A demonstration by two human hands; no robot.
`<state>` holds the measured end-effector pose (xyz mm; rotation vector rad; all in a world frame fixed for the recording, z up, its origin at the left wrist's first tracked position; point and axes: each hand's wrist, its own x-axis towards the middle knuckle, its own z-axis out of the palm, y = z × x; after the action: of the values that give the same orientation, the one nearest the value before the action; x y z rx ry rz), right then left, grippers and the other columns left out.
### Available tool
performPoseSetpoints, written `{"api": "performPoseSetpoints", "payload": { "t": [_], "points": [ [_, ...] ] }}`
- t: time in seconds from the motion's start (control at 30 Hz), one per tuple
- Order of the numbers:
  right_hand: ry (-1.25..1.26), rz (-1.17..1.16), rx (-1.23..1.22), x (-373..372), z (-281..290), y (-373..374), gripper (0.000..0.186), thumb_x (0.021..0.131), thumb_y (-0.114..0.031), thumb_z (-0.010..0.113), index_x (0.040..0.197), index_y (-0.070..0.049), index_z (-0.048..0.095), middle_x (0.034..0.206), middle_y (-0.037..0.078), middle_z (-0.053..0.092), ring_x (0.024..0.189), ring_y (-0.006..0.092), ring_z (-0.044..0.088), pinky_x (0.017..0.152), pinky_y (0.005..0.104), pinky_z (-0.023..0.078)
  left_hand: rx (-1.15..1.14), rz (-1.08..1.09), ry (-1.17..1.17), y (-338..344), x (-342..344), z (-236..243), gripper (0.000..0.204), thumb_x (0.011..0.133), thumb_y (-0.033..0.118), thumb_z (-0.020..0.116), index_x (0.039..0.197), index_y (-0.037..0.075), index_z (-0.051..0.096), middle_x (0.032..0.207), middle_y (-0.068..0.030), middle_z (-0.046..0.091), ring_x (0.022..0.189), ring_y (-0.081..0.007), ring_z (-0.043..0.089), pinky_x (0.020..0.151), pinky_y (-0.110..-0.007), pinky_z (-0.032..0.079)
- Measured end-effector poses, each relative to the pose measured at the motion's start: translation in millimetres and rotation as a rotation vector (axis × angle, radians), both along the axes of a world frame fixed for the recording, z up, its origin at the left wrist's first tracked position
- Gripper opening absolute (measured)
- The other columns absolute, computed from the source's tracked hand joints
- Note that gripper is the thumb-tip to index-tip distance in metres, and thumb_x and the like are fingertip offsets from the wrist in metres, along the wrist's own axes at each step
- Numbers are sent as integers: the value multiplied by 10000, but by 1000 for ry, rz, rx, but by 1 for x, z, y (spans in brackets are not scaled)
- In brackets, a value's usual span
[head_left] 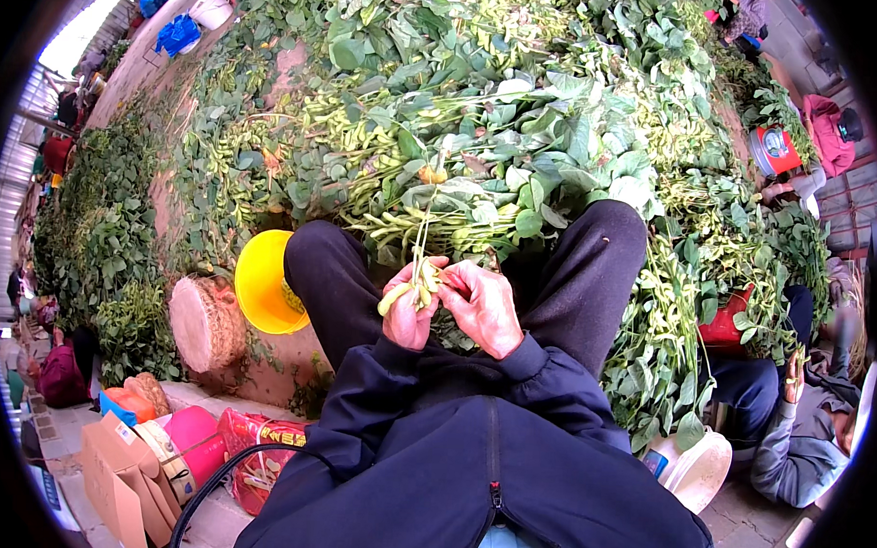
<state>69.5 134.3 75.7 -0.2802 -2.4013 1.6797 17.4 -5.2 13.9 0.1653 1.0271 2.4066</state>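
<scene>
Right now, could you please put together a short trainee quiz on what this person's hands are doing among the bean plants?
1. True or false: both hands, the left hand and the right hand, are on the same green stem with pods.
2. Which container sits beside the person's left knee: A) the yellow bucket, B) a blue crate, C) a glass jar?
3. Fill in: ahead of the knees lies a big heap of leafy ____ plants.

Key: 1 true; 2 A; 3 bean, pods visible on the stems.
</scene>
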Motion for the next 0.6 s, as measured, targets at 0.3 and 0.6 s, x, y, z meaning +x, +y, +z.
{"api": "performPoseSetpoints", "payload": {
  "t": [0.3, 0.6],
  "points": [
    [139, -111, 51, -2, -6, -2, 137, 821, -81, 730, 861, -40, 606, 736, 121, 636, 658, 308, 639, 611, 372, 493, -79, 50, -179, 0, 2, 19, 402, 947, 133, 555, 1284, -86, 550, 961, -49, 660, 599, -24, 487, 488, -149, 352],
    [65, -30, -182, -1, 0, -8, 128, 860, -1, 712, 840, -6, 586, 657, -25, 497, 617, 35, 447, 550, 230, 409, -241, 240, 38, 4, -4, 7, 423, 959, 34, 553, 1376, -31, 536, 1037, -37, 681, 724, -29, 554, 602, -148, 416]
  ]
}}
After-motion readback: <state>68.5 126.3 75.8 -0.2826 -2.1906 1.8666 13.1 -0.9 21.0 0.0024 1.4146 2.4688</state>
